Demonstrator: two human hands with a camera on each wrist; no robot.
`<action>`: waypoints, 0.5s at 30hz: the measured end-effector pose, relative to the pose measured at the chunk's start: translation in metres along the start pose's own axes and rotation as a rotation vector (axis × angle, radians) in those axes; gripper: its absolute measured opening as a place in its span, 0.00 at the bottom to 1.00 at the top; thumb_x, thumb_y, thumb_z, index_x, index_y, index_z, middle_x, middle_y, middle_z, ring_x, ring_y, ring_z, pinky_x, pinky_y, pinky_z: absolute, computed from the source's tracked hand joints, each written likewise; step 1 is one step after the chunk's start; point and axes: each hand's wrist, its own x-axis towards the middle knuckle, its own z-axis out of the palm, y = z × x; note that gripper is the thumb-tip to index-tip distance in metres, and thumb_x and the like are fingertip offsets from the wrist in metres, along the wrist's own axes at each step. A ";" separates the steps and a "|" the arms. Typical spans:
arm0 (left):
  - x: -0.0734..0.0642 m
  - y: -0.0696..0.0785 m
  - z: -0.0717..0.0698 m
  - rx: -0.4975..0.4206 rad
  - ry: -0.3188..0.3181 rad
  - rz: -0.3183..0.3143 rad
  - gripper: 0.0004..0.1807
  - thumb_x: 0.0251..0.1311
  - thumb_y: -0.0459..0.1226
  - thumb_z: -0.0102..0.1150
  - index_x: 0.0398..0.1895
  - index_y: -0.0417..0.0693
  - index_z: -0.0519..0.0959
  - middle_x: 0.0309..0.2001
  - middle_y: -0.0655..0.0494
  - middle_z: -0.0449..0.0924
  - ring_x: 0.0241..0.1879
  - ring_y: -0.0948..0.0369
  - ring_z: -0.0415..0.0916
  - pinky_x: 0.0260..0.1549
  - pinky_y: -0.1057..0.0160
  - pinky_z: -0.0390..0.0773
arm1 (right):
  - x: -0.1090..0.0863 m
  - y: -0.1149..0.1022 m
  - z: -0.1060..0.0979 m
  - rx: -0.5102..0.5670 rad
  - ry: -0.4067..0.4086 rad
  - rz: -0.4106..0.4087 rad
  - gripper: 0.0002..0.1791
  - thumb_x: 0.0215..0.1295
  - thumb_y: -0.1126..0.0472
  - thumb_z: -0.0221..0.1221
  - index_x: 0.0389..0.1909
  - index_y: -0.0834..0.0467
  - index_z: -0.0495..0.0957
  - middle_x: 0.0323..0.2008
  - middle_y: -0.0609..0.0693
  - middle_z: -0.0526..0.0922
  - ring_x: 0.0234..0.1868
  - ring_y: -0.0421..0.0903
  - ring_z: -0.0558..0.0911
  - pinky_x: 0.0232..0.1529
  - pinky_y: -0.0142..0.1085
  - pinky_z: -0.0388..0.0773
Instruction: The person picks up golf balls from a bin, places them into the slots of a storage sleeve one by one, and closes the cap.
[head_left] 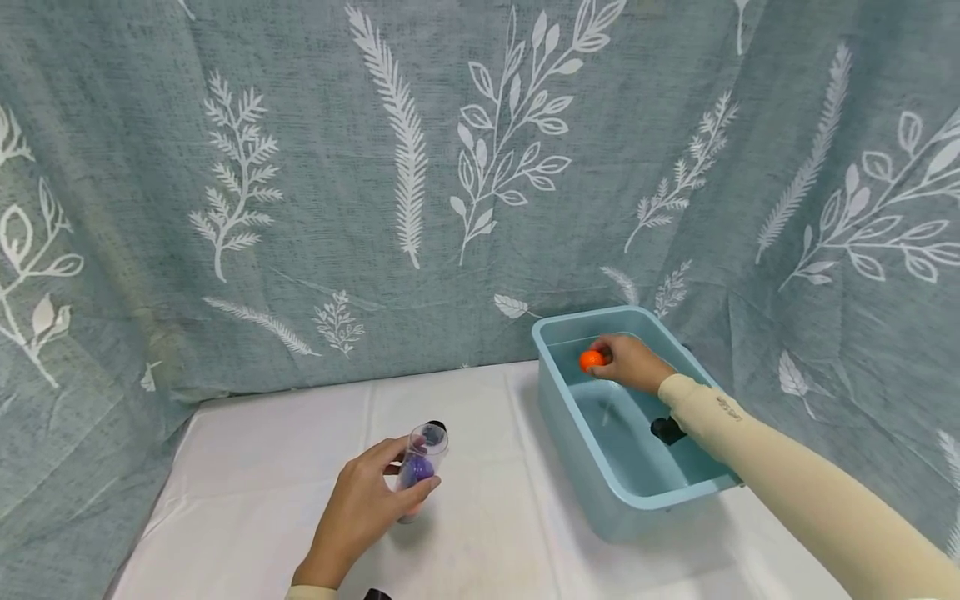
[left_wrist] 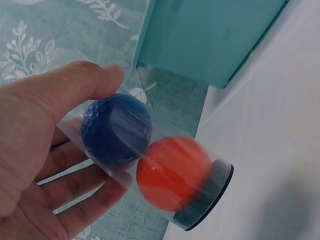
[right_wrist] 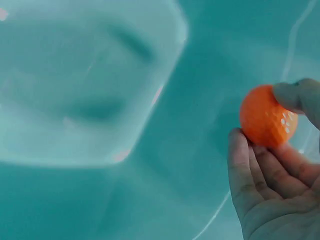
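Note:
My left hand (head_left: 367, 500) grips a clear plastic tube (left_wrist: 165, 125) above the white table, thumb on one side and fingers on the other. Inside the tube a dark blue-purple golf ball (left_wrist: 116, 129) and an orange-red golf ball (left_wrist: 174, 172) lie one after the other, the orange-red one nearer the black-rimmed end. In the head view the blue-purple ball shows through the wall near the thumb. Over the far part of the blue bin, my right hand (head_left: 630, 362) pinches an orange golf ball (right_wrist: 268, 116) between thumb and fingertips.
The pale blue bin (head_left: 581, 425) stands on the right of the white-clothed table (head_left: 480, 467); its visible floor holds no other balls. A teal curtain (head_left: 315, 183) with white leaf prints hangs behind and along both sides. A black wrist device (head_left: 666, 430) shows below the right sleeve.

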 end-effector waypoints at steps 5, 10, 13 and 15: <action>-0.001 0.005 0.002 0.002 0.006 0.015 0.29 0.51 0.47 0.79 0.56 0.47 0.82 0.47 0.58 0.84 0.41 0.58 0.84 0.38 0.56 0.85 | -0.013 -0.016 -0.005 0.175 0.072 0.053 0.27 0.71 0.57 0.62 0.62 0.69 0.71 0.56 0.64 0.79 0.54 0.57 0.80 0.55 0.48 0.80; -0.002 0.008 0.005 0.013 0.014 0.028 0.30 0.51 0.47 0.79 0.57 0.45 0.82 0.47 0.56 0.84 0.42 0.58 0.84 0.39 0.57 0.85 | -0.022 -0.032 -0.015 0.315 0.131 0.062 0.28 0.72 0.56 0.62 0.66 0.66 0.69 0.59 0.63 0.77 0.58 0.57 0.79 0.58 0.49 0.79; -0.004 0.010 0.006 0.010 0.013 0.031 0.30 0.52 0.47 0.79 0.57 0.46 0.82 0.48 0.56 0.84 0.43 0.57 0.84 0.39 0.56 0.86 | -0.029 -0.043 -0.020 0.397 0.160 0.042 0.28 0.72 0.54 0.62 0.67 0.63 0.69 0.61 0.61 0.76 0.60 0.56 0.78 0.59 0.50 0.78; -0.005 0.012 0.006 0.011 0.013 0.032 0.30 0.52 0.47 0.79 0.57 0.47 0.82 0.49 0.56 0.84 0.42 0.57 0.84 0.38 0.56 0.86 | -0.035 -0.053 -0.023 0.443 0.179 0.017 0.28 0.72 0.52 0.63 0.67 0.59 0.70 0.60 0.58 0.77 0.59 0.54 0.78 0.59 0.49 0.78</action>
